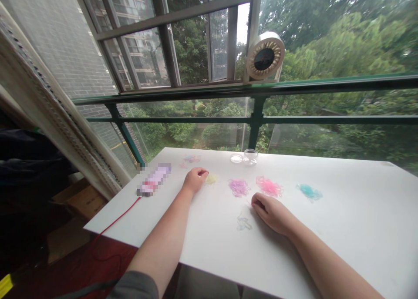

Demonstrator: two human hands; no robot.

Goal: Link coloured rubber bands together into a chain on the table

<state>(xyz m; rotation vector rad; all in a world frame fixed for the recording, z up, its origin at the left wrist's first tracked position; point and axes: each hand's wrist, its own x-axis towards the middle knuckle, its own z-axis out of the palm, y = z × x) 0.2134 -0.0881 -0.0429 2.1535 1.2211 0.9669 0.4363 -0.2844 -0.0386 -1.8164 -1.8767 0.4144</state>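
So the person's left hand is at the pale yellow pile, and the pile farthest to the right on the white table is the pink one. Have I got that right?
Not quite: the head view shows the teal pile farthest to the right on the white table, not the pink pile. The left hand is indeed at the pale yellow pile.

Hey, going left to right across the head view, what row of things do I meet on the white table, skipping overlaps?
Pixelated item, left hand, pale yellow pile, purple pile, pink pile, teal pile.
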